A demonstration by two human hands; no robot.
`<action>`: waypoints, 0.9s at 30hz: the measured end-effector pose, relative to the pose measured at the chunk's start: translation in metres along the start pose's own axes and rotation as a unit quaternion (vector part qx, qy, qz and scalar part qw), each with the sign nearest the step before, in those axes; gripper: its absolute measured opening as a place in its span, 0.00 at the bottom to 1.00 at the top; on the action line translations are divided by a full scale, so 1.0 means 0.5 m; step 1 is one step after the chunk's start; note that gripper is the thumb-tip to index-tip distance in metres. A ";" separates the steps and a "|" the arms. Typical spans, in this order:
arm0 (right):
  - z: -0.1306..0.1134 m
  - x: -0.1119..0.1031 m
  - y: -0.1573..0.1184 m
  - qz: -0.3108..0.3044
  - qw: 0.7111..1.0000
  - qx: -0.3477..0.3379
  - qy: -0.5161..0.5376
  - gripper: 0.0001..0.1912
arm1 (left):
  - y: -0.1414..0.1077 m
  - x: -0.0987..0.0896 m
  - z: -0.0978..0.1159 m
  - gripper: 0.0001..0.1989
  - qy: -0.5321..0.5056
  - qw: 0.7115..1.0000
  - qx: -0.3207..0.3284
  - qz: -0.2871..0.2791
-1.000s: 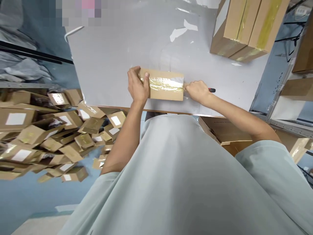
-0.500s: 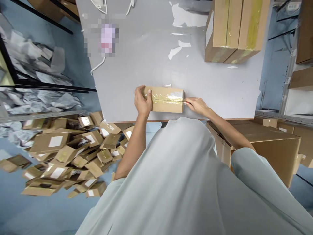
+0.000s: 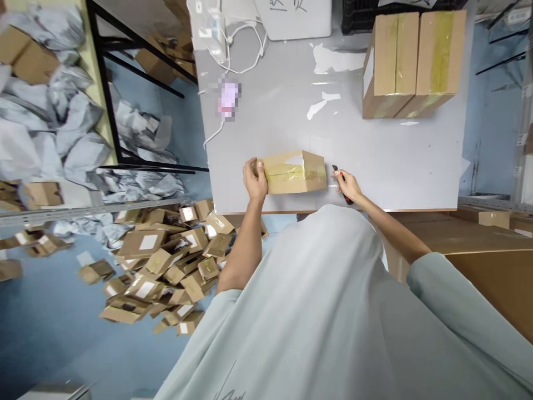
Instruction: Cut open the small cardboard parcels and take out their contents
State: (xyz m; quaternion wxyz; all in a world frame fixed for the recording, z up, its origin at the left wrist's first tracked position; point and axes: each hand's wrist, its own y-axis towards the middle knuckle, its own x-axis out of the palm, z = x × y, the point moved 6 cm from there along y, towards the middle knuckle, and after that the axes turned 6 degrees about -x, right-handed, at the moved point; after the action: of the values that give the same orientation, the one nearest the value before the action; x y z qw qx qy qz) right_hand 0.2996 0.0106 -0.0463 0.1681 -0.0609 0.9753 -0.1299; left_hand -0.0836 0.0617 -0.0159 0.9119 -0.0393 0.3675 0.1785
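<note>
A small cardboard box (image 3: 287,172), sealed with shiny yellowish tape, sits near the front edge of the grey table (image 3: 283,116). My left hand (image 3: 255,179) grips its left end, thumb on top and fingers round the far corner. The box is tilted, so its right end face shows. Just right of that end, and apart from it, my right hand (image 3: 348,185) holds a red and black utility knife (image 3: 342,176). The knife's dark tip points away from me, up and to the left.
Two large taped boxes (image 3: 410,66) stand at the table's back right. White cables (image 3: 250,61) and a blurred pinkish device (image 3: 229,99) lie at back left. Many small cardboard boxes (image 3: 166,266) are heaped on the floor at left. Black-framed shelving (image 3: 154,164) holds grey bags.
My right hand has drawn the utility knife away from the box's right end and turned it. The box has tilted, showing its end face. The whole view has shifted.
</note>
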 end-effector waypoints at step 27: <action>-0.111 -0.010 -0.006 -0.038 0.993 0.072 0.090 0.25 | -0.051 0.013 -0.052 0.24 -0.012 0.998 -0.062 -0.020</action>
State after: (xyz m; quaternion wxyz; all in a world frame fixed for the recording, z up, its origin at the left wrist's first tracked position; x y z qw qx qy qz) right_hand 0.2856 0.0214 0.0067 0.0789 -0.0733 0.9715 -0.2111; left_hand -0.0872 0.0344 -0.0410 0.9153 -0.1010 0.3441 0.1831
